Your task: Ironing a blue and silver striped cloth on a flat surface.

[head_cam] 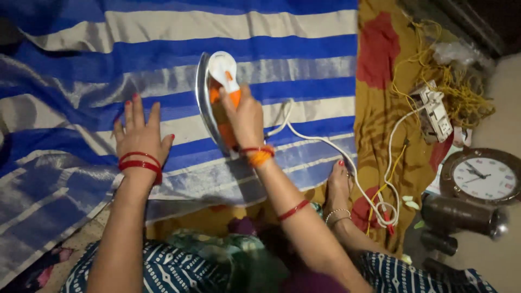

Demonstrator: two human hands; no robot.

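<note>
Orange-and-white electric iron (217, 97) tipped on edge atop blue-and-white striped cloth (282, 54), handle wrapped by right hand (244, 116), fingers (230, 106) curled tight. Left of iron, left hand (140, 135) pressed flat, fingers spread, on cloth. Right of iron, white cord (325, 142) trailing to switchboard (434, 111); cloth's edge just beyond.

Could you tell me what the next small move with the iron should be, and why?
Probably tip the iron flat onto the striped cloth: the right hand holds it tilted on edge, soleplate off the fabric, while the left hand presses the cloth flat beside it.
</note>
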